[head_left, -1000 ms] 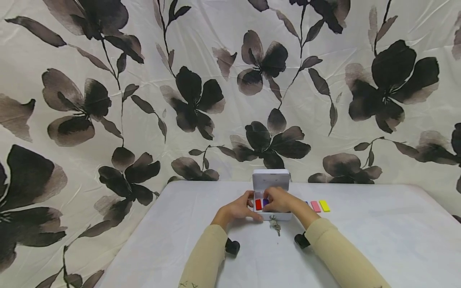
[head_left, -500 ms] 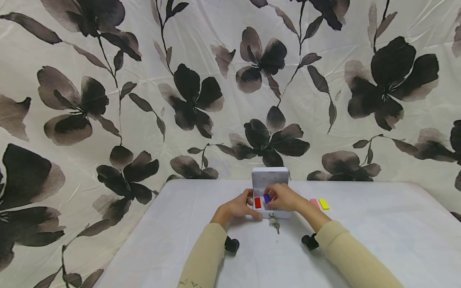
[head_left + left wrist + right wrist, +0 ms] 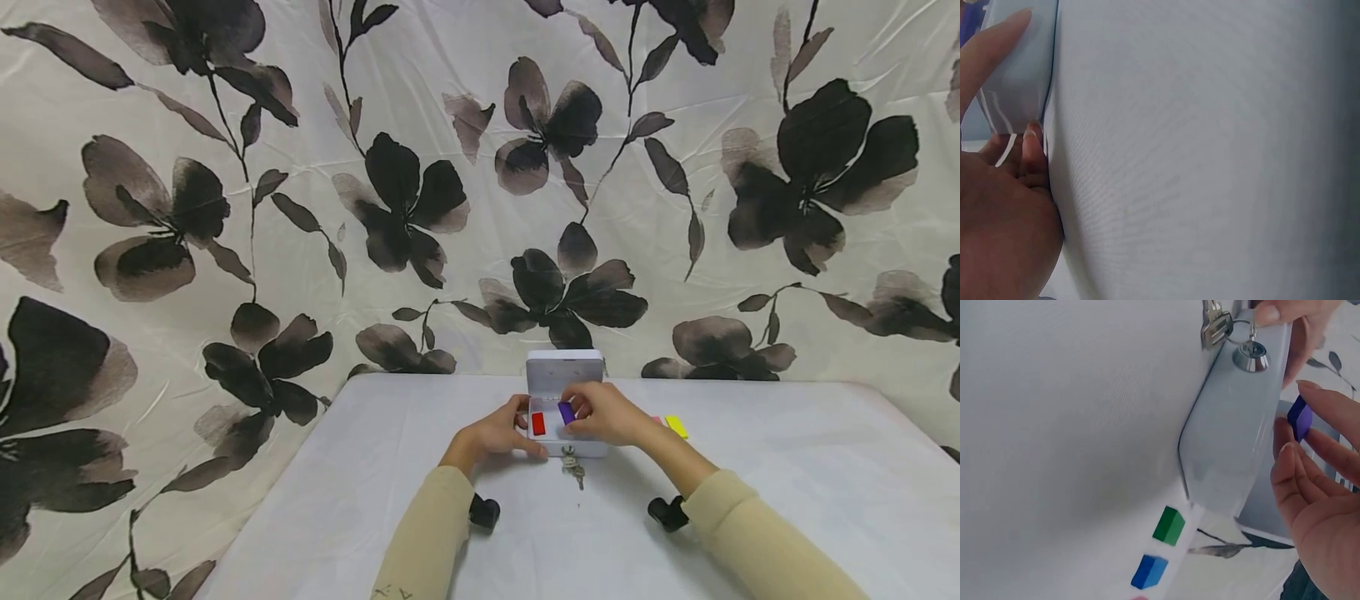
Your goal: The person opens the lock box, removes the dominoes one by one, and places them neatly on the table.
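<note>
On the table stands a small white lockable metal box, its lid raised at the back. My left hand grips the left end of the box, thumb along the front and fingers around the side. Over the box's inside, my right hand pinches a purple block between thumb and fingers; the right wrist view shows the block tilted. A red block lies inside the box, on the left. Keys hang from the front lock.
To the right of the box, a green block and a blue block lie on the white table. A yellow block and a mostly hidden pink block lie beyond the right forearm. Behind the table hangs a floral cloth.
My right hand has drawn the purple block away from the red one, to the right within the box. My right forearm has swung right, covering more of the blocks there. The left hand stays put.
</note>
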A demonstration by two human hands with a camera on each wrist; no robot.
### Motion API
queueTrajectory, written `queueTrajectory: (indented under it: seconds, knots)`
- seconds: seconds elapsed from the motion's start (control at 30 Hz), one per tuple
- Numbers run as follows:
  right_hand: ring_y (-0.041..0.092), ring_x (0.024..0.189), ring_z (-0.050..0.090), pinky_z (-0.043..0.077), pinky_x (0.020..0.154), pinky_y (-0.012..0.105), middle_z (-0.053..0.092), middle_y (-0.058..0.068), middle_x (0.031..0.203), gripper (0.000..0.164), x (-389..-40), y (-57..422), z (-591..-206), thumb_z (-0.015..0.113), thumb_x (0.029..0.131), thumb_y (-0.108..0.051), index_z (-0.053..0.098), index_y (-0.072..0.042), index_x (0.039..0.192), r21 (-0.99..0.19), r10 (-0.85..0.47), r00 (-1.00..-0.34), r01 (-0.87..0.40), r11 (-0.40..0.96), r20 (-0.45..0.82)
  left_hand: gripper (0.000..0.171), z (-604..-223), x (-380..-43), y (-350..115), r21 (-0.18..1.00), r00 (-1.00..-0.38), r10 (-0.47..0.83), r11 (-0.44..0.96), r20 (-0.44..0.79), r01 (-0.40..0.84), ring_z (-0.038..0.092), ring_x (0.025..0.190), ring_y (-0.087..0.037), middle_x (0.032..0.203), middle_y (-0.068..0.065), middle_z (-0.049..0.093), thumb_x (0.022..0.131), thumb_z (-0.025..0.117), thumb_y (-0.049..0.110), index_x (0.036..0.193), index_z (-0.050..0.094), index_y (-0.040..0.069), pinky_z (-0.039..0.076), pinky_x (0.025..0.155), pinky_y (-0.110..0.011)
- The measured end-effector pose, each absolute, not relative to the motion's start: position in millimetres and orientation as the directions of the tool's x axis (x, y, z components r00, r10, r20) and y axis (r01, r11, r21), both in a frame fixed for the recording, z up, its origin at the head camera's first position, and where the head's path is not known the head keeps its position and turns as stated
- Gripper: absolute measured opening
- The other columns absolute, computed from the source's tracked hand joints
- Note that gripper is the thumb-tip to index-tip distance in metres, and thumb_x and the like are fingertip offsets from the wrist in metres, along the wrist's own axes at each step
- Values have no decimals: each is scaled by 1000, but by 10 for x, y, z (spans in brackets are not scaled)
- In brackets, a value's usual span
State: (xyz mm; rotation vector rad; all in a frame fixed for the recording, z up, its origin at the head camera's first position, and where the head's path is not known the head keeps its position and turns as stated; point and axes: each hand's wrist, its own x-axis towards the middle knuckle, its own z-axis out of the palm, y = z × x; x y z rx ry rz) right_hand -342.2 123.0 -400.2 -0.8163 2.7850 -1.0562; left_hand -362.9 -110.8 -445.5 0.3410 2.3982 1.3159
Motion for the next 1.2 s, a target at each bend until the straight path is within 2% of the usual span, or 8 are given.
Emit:
queueTrajectory:
  seconds: [0.5, 0.77, 1.2]
  knots:
    - [19, 86, 65, 58, 83, 41, 69, 11, 101, 35, -3343, 1499, -3997, 81, 87, -7, 65, 1, 117, -613, -477, -868, -454, 646, 141, 92, -4441, -3612, -1106, 850, -896, 394, 526, -205, 37, 45, 117, -25, 119, -7, 50, 78, 91, 20, 151, 35, 15, 39, 107, -46]
    - [19, 85, 64, 58, 80, 40, 68, 10, 99, 36, -3330, 1654, -4015, 81, 86, -5, 65, 2, 117, -606, -465, -873, -452, 654, 150, 91, -4436, -3598, -1098, 853, -896, 397, 520, -201, 39, 46, 115, -25, 118, -7, 51, 78, 90, 16, 150, 36, 13, 42, 103, -44]
    - [19, 84, 64, 58, 74, 37, 68, 10, 99, 38, -3259, 1971, -4009, 82, 85, -6, 64, 3, 118, -599, -429, -894, -413, 686, 125, 93, -4425, -3594, -1090, 841, -900, 388, 539, -196, 49, 46, 116, -25, 119, -7, 51, 78, 90, 16, 152, 34, 13, 41, 105, -46]
